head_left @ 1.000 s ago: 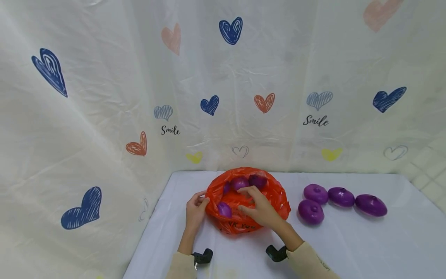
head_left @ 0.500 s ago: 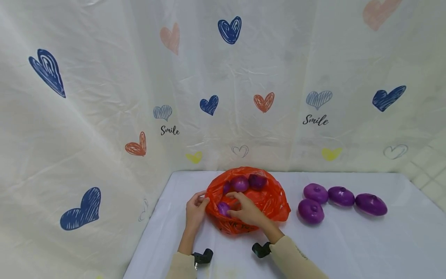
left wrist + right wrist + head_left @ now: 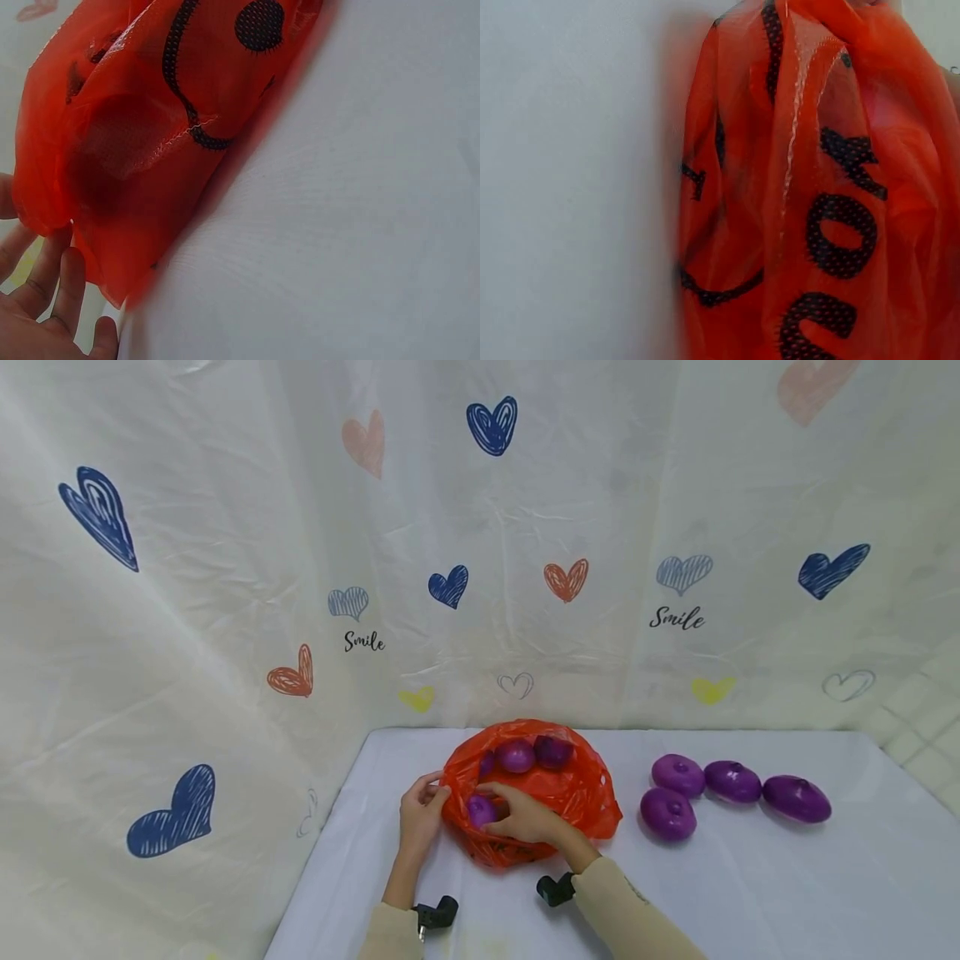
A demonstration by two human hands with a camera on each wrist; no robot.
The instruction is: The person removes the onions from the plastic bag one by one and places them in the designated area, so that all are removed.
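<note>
A red plastic bag (image 3: 573,797) stands with its mouth spread on the white table, black print on its outside. Its left rim is pinched by my left hand (image 3: 422,810); in the left wrist view the fingers (image 3: 71,281) lie against the bag's outer side. Inside the bag, my right hand (image 3: 525,817) grips a purple onion (image 3: 480,811) near the left front, thumb and fingers on either side of it. More onions sit at the back of the bag, such as a round onion (image 3: 516,756) and a darker onion (image 3: 553,751). The right wrist view shows mostly the bag's printed side.
To the right of the bag, several loose onions (image 3: 668,815) lie grouped on the white table (image 3: 750,893). A pale curtain (image 3: 600,485) printed with hearts hangs behind and to the left. A black wrist camera (image 3: 555,889) sits under the right wrist.
My right hand has moved left and down inside the bag, from above its middle to the front-left onion, and closed round it. The left hand stays at the rim.
</note>
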